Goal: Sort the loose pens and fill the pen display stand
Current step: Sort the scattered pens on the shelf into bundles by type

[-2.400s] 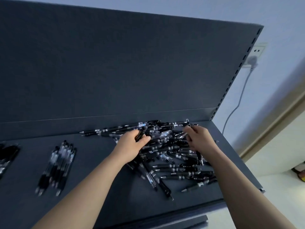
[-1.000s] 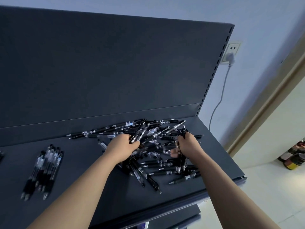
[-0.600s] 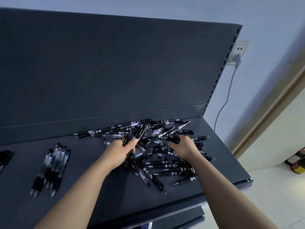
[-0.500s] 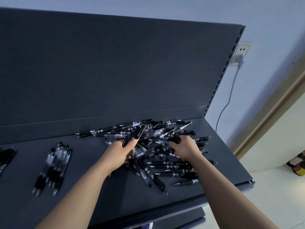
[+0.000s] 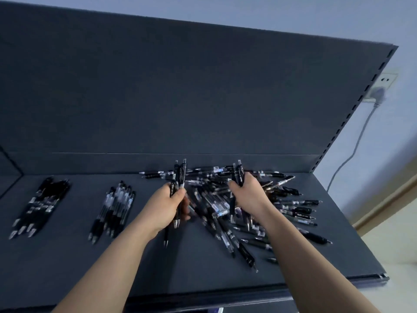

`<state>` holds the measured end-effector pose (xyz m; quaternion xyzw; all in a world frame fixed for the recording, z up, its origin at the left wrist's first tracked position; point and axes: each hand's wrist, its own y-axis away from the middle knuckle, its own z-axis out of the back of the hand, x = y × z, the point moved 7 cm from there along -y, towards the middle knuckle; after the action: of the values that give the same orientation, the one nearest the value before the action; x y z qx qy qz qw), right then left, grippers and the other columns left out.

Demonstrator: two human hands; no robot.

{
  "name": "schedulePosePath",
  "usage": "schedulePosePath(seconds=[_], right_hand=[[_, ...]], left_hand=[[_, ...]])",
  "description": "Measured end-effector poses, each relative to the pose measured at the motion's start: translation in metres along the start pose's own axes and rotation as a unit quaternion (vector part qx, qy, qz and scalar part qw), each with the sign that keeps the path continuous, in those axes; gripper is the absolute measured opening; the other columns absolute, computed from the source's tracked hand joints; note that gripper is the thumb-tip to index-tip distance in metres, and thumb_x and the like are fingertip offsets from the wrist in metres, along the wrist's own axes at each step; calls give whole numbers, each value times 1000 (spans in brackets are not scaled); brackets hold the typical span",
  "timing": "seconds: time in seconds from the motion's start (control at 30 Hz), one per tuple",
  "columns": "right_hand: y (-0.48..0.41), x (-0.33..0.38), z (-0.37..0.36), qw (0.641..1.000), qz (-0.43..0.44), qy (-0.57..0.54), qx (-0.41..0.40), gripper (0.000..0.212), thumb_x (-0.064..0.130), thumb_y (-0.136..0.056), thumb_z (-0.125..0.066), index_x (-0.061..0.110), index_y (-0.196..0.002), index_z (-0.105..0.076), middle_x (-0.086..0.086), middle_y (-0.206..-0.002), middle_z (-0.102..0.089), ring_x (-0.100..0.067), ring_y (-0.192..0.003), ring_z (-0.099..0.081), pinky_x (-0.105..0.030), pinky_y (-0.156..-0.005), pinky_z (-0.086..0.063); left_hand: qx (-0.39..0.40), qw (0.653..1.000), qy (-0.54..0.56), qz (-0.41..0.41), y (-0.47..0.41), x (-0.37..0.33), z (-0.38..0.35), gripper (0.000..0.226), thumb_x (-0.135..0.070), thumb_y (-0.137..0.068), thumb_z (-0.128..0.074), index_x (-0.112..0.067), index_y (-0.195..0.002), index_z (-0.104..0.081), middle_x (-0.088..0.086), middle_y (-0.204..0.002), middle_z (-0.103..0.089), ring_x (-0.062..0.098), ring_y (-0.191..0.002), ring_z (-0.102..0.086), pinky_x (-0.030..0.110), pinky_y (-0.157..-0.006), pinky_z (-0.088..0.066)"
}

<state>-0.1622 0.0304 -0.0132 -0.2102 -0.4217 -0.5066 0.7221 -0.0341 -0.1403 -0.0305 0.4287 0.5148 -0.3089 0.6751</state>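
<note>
A jumbled heap of loose black pens [image 5: 266, 206] covers the right half of the dark shelf [image 5: 203, 267]. My left hand [image 5: 167, 204] grips a small bundle of pens [image 5: 179, 177] held upright at the heap's left edge. My right hand [image 5: 248, 193] grips another upright bundle [image 5: 238, 172] over the middle of the heap. Two sorted groups lie flat to the left: a clear-barrelled group [image 5: 114, 206] and a darker group [image 5: 41, 202].
The shelf's tall dark back panel [image 5: 180, 86] rises behind the pens, with a slotted upright [image 5: 352, 109] at its right edge. A wall socket with a plug and white cable [image 5: 381, 93] is on the wall to the right. The shelf's front lip [image 5: 248, 297] runs below my arms.
Both hands have lifted their bundles of pens upright off the heap. The view has swung left, bringing the second sorted group into sight.
</note>
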Motion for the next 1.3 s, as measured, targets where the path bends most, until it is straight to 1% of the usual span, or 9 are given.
schedulePosePath(seconds=[0.13,0.43,0.63,0.7,0.77,0.83,0.97,1.13,1.3], right_hand=[[4,36,-65,983,-46,-146,100,15,14,-97,-50,5,-86,-52,-7,-68,-53,-23,-59,-64,-42,-64,-60],[22,131,-227,942,-108,-193,255,6,-4,-90,-50,0,-94,-50,-16,-71,-54,-24,-57,-58,-35,-55,-60],[23,166,-319,934,-161,-163,274,48,-1,-93,-52,0,-137,-35,-22,-90,-58,-24,-61,-63,-33,-51,-58],[20,170,-338,940,-172,-143,257,31,0,-93,-53,-6,-121,-41,-21,-86,-56,-25,-61,-59,-36,-53,-59],[15,171,-350,956,-164,-79,228,16,4,-91,-57,10,-103,-48,-13,-74,-48,-22,-59,-48,-36,-58,-56],[12,173,-357,968,-158,-29,193,10,8,-90,-60,13,-94,-51,-6,-64,-36,-17,-54,-34,-28,-50,-37],[4,168,-367,973,-173,-26,152,35,-4,-83,-58,19,-66,-37,-6,-65,-37,-19,-71,-41,-30,-64,-37],[11,167,-349,988,-108,56,90,22,7,-81,-64,14,-65,-50,-7,-69,-57,-22,-64,-58,-31,-61,-55],[23,158,-350,984,-71,133,94,44,10,-83,-59,15,-49,-32,-5,-40,-43,-17,-33,-48,-18,-44,-37]], left_hand=[[-59,998,9,11,8,6,56,18,-15,-101,-44,0,-100,-53,10,-78,-59,19,-65,-59,34,-64,-57],[-190,981,-14,27,31,16,222,19,-22,-101,-45,-6,-100,-56,11,-83,-58,18,-67,-58,15,-44,-45],[-218,969,-96,62,20,37,327,20,-28,-101,-44,-13,-105,-56,5,-96,-60,18,-83,-56,28,-71,-43],[-197,968,-126,86,10,45,347,19,-28,-102,-43,-13,-97,-53,5,-91,-57,16,-77,-52,26,-65,-40],[-172,965,-162,118,0,56,358,20,-25,-101,-42,-9,-92,-51,6,-83,-53,16,-70,-48,26,-60,-37],[-148,958,-206,133,-8,64,362,19,-19,-100,-45,-7,-87,-51,5,-74,-48,15,-64,-44,26,-55,-33],[-119,955,-249,106,-18,69,363,23,-14,-94,-55,-12,-73,-46,3,-71,-48,12,-58,-43,23,-51,-32],[-174,945,-276,29,-9,72,381,13,-4,-91,-53,0,-102,-56,12,-93,-62,10,-63,-48,16,-48,-35],[-180,940,-289,11,0,80,393,35,-3,-88,-61,-6,-122,-58,9,-114,-63,13,-89,-53,15,-68,-39]])
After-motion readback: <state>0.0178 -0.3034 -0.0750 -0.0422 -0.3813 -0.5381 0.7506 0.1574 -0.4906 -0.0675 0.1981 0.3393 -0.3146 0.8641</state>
